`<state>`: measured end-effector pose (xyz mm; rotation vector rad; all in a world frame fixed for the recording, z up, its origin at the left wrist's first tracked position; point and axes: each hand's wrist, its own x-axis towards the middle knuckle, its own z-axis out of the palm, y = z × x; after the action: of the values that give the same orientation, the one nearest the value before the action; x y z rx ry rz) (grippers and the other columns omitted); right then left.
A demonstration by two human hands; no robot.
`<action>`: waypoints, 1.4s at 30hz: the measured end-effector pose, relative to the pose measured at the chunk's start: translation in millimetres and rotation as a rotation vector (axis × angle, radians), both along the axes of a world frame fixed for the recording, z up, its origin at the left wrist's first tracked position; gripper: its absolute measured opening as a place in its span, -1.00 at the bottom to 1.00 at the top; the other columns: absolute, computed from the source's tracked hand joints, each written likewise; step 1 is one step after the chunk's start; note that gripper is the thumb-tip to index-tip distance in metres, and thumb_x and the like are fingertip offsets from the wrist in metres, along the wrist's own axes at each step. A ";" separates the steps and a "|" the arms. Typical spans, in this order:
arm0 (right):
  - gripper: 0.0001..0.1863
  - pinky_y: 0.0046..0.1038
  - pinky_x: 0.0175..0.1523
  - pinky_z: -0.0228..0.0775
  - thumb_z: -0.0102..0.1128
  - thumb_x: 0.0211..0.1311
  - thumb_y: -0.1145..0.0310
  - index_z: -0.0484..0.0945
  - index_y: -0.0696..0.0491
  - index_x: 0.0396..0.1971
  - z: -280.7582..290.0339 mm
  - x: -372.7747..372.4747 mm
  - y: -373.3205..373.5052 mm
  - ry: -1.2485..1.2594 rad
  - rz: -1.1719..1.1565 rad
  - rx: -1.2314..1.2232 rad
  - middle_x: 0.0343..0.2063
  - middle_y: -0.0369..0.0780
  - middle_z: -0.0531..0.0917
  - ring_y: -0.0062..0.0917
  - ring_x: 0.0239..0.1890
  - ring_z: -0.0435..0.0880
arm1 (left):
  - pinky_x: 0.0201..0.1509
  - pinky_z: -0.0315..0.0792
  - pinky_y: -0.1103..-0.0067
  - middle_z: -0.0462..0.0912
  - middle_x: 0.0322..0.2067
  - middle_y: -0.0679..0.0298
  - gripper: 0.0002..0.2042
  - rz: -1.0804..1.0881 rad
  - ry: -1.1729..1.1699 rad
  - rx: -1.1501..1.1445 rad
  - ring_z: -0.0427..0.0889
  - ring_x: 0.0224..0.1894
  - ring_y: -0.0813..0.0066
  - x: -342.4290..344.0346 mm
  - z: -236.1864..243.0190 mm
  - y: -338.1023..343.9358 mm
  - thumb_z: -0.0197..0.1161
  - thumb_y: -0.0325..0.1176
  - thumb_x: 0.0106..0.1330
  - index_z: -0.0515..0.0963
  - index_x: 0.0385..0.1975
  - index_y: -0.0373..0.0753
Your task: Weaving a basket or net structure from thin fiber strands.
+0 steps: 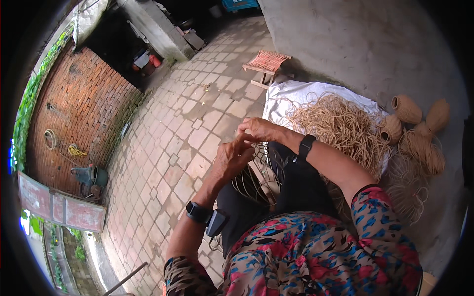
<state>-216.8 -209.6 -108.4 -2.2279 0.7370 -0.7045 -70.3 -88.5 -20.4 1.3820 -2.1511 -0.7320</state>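
Head view looks down on a person in a flowered shirt [296, 251] and dark trousers [308, 190], whose two bare hands meet above the knees. The left hand [231, 157] has its fingers bent and is a little lower and nearer to the body. The right hand [260, 130] comes from the other side, its fingers also bent, and the fingertips of both are close together. Whether they pinch a thin strand between them, one cannot tell, because the fingers cover this place. Just under the hands, between the knees, is the frame [262, 178], made of thin curved ribs; its upper part is partly hidden by the hands. Each wrist wears a black band.

To the right of the person, a big loose pile of tan cord [340, 126] lies on a white cloth [284, 93]. Beyond the cloth, near the grey wall [360, 39], stands a low stool [267, 61] with a reddish woven seat. At the far right are several tan woven pots [407, 109], some of them lying tilted, and near them a bundle of cord [422, 150]. The ground is paved with stone [168, 148], and at the left rises a brick wall [79, 108].
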 end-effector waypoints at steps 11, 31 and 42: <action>-0.79 -0.44 -0.30 0.50 0.27 0.09 0.35 0.54 0.12 -0.32 8.7 -53.2 101.5 -0.330 -0.397 0.116 -0.53 -0.16 0.66 -0.40 -0.44 0.69 | -0.22 0.51 0.59 0.66 -0.42 0.30 -0.56 -0.178 0.047 0.596 0.67 -0.35 0.46 4.0 -0.7 -37.9 0.14 -0.32 0.28 0.33 0.17 -0.20; -0.82 -0.41 -0.30 0.31 0.24 0.05 0.35 0.43 0.06 -0.56 1.3 -31.0 136.1 -0.197 -0.380 -0.613 -0.46 -0.19 0.50 -0.31 -0.32 0.56 | -0.11 0.53 0.55 0.51 -0.03 0.07 -0.70 -0.352 0.055 0.748 0.63 -0.11 0.43 0.5 -11.0 -58.8 0.07 -0.32 0.30 0.55 -0.10 -0.37; -0.71 -0.63 -0.25 0.23 0.18 0.11 0.19 0.65 0.15 -0.42 53.5 -104.6 117.6 -0.401 0.051 0.666 -0.55 -0.35 0.54 -0.72 -0.41 0.45 | -0.28 0.48 0.40 0.66 -0.51 0.14 -0.75 -0.026 -0.062 0.082 0.67 -0.41 0.21 3.6 -8.2 0.2 0.10 -0.36 0.23 0.53 -0.13 -0.26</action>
<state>-321.5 -92.1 -55.0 -1.4418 0.5940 -0.7198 -66.7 -88.3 -28.6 1.4384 -2.2131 -0.8049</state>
